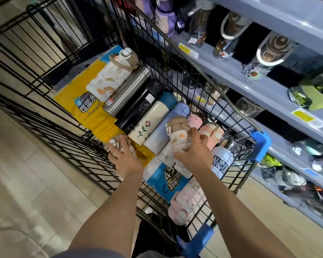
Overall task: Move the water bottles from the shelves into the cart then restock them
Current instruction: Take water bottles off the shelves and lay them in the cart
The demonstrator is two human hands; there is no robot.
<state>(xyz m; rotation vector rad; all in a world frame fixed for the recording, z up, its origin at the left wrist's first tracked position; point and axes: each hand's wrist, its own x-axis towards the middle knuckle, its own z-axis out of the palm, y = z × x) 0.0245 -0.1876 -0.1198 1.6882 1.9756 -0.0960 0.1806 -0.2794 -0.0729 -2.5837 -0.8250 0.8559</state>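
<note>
The left hand is spread flat, fingers straight, over a small patterned bottle lying against the left wire wall of the cart; whether the fingertips touch it cannot be told. This grip is apart and holds nothing. Risk: a downward push may roll the bottle against the wire or onto the yellow pack beneath it.

At centre, a row of bottles lies side by side on the packs: a large cream bottle, a steel flask, a black flask, a flowered flask and a pale blue flask. They rest on curved sides (no stop holds them). Risk: removing or nudging one may set its neighbours rolling.

The right hand is clamped around a small cream bottle with a tan cap, held above the row. Risk: the grip sits low on the body, so the capped end may tip and strike the pink bottles just beside it.

On the right, the shelves carry clear bottles near the front edge. Risk: a careless reach may knock them off.
</note>
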